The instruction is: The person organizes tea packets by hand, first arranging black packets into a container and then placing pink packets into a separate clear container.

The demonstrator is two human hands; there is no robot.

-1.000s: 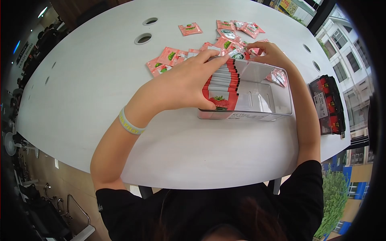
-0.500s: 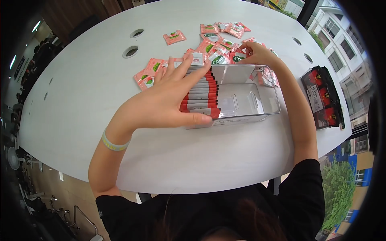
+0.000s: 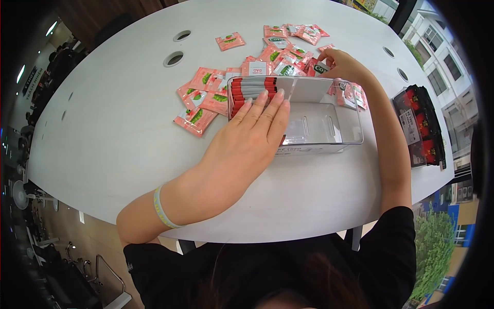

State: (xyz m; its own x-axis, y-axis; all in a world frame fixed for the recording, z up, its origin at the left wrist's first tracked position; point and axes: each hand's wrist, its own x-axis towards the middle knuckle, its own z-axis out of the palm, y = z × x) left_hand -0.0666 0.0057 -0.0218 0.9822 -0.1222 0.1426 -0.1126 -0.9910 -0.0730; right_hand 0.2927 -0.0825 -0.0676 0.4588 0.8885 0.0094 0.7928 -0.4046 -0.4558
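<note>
My left hand (image 3: 252, 136) lies flat with its fingers stretched out over the upright red-and-grey sachets (image 3: 257, 83) packed in the left part of a clear plastic box (image 3: 337, 140). Its palm and fingers hide the nearer sachets of that row. Behind the box's far wall, my right hand (image 3: 346, 67) is closed, thumb and fingers pinching the edge of a red tea sachet (image 3: 315, 67) with a partly visible green label. Loose pink tea sachets (image 3: 207, 78) are spread behind and left of the box, some overlapping.
A second clear box (image 3: 411, 129) with red and black packets stands at the table's right side. One pink sachet (image 3: 230, 41) lies apart from the pile. Round holes (image 3: 173, 59) are set in the white table (image 3: 103, 129). More pink sachets (image 3: 355, 95) sit beyond the box's right end.
My left hand has come down and turned from spread at the box's left edge to flat over the sachet row. My right hand stays behind the box, fingers on a red sachet. The view has shifted slightly.
</note>
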